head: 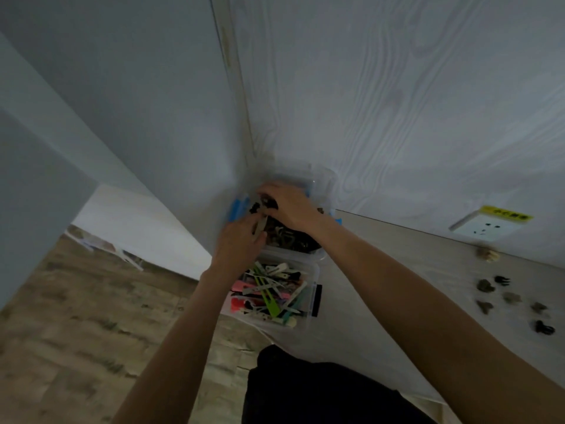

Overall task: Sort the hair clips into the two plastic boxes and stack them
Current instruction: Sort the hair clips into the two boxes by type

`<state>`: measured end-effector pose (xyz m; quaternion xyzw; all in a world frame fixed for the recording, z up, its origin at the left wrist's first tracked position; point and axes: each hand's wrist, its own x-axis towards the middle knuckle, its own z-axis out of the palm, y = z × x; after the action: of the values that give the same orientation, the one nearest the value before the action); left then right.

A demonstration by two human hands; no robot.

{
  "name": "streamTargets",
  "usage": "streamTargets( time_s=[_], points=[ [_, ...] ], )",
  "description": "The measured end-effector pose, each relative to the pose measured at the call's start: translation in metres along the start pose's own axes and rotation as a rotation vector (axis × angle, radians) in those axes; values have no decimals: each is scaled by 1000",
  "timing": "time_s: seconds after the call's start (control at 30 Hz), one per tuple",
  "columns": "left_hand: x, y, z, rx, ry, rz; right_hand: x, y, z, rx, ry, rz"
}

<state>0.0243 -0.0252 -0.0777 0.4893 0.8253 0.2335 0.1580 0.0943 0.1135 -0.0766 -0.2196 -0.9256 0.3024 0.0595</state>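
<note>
1. Lying on a pale tabletop [382, 270], two clear plastic boxes sit end to end in a line running away from the person: the far clear box with blue latches [321, 191] holds dark claw clips [293, 237], and the near clear box with a black latch [315, 289] holds long flat clips [269, 289] that point every way.
2. Loose small claw clips [513, 298] lie well apart to the right, below a white wall socket [486, 228]; the far box stands in a corner of the wood-grain wall [397, 102].
3. Both arms reach forward – the left hand [241, 240] and right hand [287, 203] are over the far box, fingers curled among the clips, though what each one grips is too blurred to tell.
</note>
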Motion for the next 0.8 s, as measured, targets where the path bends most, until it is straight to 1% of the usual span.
streamTargets(
  time_s=[0.03,0.13,0.2,0.3,0.4,0.47,0.53,0.63,0.67,0.73,0.77,0.8],
  points=[
    [0,-2,0,-10,14,7,0,1,1,-3,9,0],
    [2,-4,1,-35,127,31,-9,5,0,3,57,-3],
    [5,-1,2,-20,213,61,-25,6,-6,36,135,1],
    [6,16,4,-27,355,164,-64,7,-19,94,282,12],
    [5,54,15,-53,442,300,-120,19,-28,87,444,154],
    [4,86,30,-128,423,436,-161,33,-30,54,540,298],
    [2,117,52,-200,274,531,-204,53,-29,44,603,440],
    [-4,157,96,-225,-137,577,-269,89,-30,83,617,692],
    [-7,178,118,-196,-300,582,-300,104,-33,91,624,775],
    [0,189,143,-86,-543,554,-326,126,-34,69,576,858],
    [1,206,163,-36,-626,575,-350,139,-40,54,566,920],
    [6,215,176,-8,-663,589,-363,149,-43,37,557,960]
  ],
)
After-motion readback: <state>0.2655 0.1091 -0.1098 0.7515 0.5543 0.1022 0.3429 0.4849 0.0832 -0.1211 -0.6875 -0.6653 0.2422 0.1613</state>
